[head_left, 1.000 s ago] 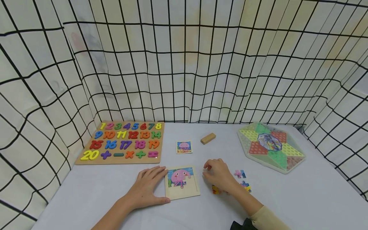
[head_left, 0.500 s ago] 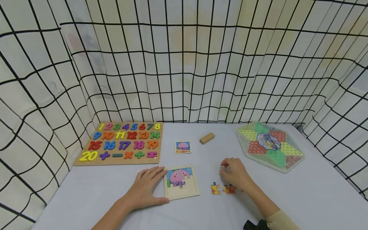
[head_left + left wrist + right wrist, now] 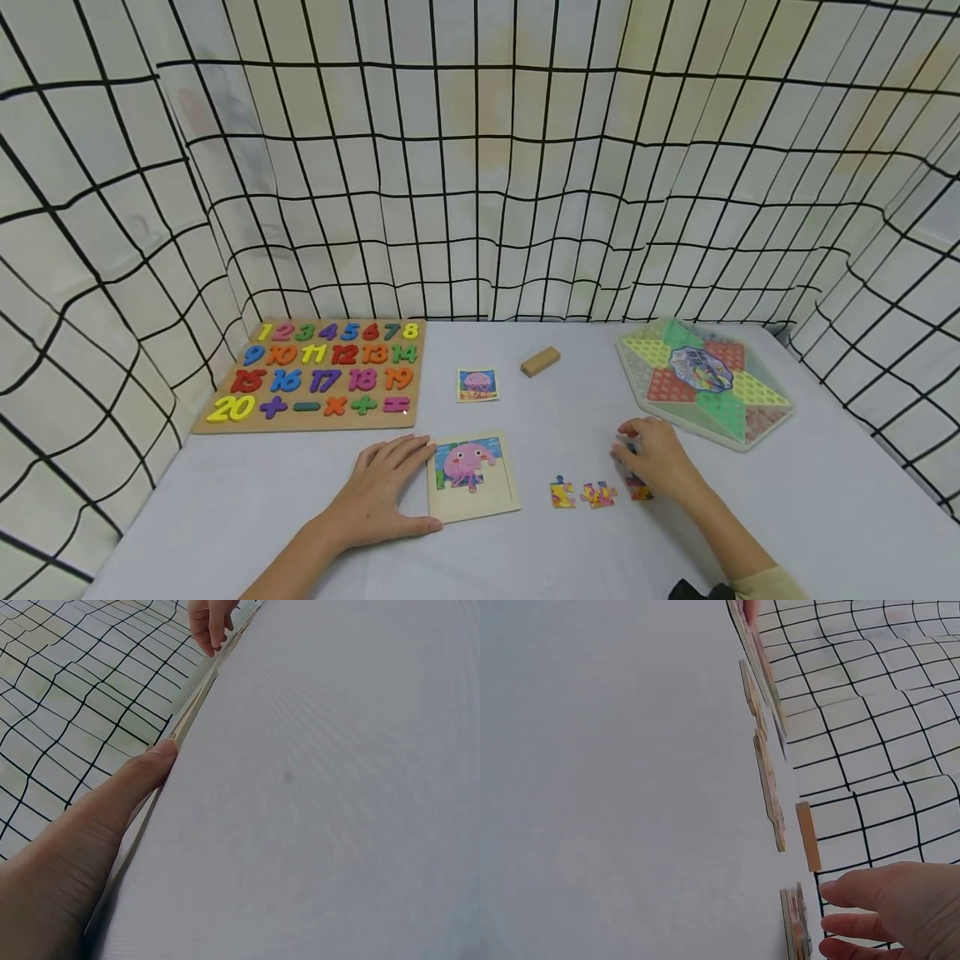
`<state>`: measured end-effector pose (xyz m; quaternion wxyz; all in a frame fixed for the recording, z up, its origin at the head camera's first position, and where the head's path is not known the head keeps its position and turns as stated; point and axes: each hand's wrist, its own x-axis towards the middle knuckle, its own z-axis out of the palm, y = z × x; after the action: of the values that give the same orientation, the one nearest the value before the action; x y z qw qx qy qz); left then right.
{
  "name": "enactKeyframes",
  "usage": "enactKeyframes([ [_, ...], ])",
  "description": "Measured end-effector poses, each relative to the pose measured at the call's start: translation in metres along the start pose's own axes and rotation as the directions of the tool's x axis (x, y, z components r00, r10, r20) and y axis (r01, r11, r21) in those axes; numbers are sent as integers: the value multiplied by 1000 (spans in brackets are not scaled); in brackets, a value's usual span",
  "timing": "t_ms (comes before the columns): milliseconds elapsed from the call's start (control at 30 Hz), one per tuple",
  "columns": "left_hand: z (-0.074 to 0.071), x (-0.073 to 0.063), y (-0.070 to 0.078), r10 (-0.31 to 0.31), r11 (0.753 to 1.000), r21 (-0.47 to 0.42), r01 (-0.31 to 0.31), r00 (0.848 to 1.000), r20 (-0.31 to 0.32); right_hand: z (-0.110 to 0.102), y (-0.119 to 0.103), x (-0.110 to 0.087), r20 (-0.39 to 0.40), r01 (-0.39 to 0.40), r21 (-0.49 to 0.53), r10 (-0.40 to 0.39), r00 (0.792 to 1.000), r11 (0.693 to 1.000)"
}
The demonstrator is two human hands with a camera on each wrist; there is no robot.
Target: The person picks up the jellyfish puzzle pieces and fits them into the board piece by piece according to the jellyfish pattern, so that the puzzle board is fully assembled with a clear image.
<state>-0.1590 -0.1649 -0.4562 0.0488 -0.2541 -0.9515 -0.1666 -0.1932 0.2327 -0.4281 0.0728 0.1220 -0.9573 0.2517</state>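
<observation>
A pale wooden jigsaw tray [image 3: 480, 502] with a partly filled pink octopus picture lies in front of me. My left hand [image 3: 386, 492] rests along its left side, fingers at the upper corner and thumb at the lower; the left wrist view shows the thumb [image 3: 112, 795] against the tray's edge. To the tray's right sit a yellow jigsaw piece [image 3: 562, 493] and a pink-and-yellow one [image 3: 598, 495]. Over further pieces [image 3: 641, 489], partly hidden, hovers my right hand [image 3: 656, 458], loosely bent. In the right wrist view its fingertips [image 3: 840, 894] are spread beside stacked-looking pieces [image 3: 795, 922].
A number board [image 3: 307, 406] stands at the back left. Behind the tray lie a small octopus picture card [image 3: 477, 385] and a wooden block [image 3: 541, 362]. A hexagonal clear case [image 3: 705, 375] of coloured pegboard sections lies at the back right. Black netting [image 3: 480, 196] surrounds the white table.
My right hand has moved rightward from beside the tray, past the two nearer pieces, to the pieces farther right, uncovering the nearer ones. My left hand and the tray have stayed put.
</observation>
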Motion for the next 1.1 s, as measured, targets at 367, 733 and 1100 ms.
enactKeyframes([
  [367, 0, 1, 0, 15, 1000, 24, -15, 1000, -13, -7, 12, -5, 60, -45, -12, 45, 997, 999],
  [733, 0, 0, 0, 16, 1000, 14, -16, 1000, -4, -9, 13, -8, 79, -83, 62, 78, 994, 995],
  [1100, 1, 0, -1, 19, 1000, 20, -19, 1000, -18, -9, 11, -6, 62, -92, 123, 85, 994, 988],
])
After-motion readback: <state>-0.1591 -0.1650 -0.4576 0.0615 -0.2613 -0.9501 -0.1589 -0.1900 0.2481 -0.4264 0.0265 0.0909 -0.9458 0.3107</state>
